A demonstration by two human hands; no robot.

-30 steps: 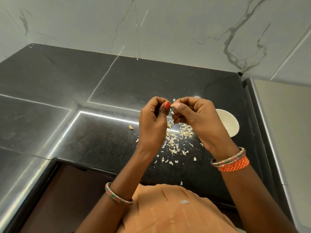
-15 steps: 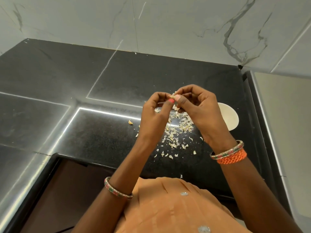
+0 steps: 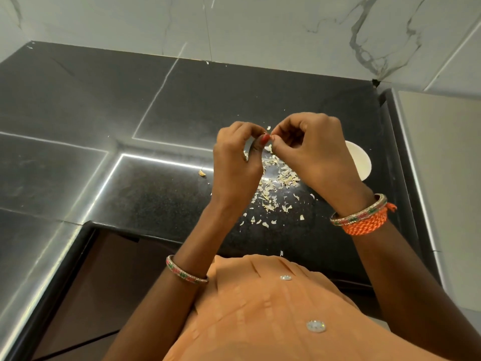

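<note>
Pinching one clove (image 3: 269, 128) between your left hand (image 3: 238, 162) and right hand (image 3: 312, 152), you've shed many peels (image 3: 278, 178) below; skin apparently remains; bowl (image 3: 360, 162) waits right.

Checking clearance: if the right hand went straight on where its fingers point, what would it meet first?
Likely the left hand: the right hand pinches a small scrap right against its thumb.
</note>
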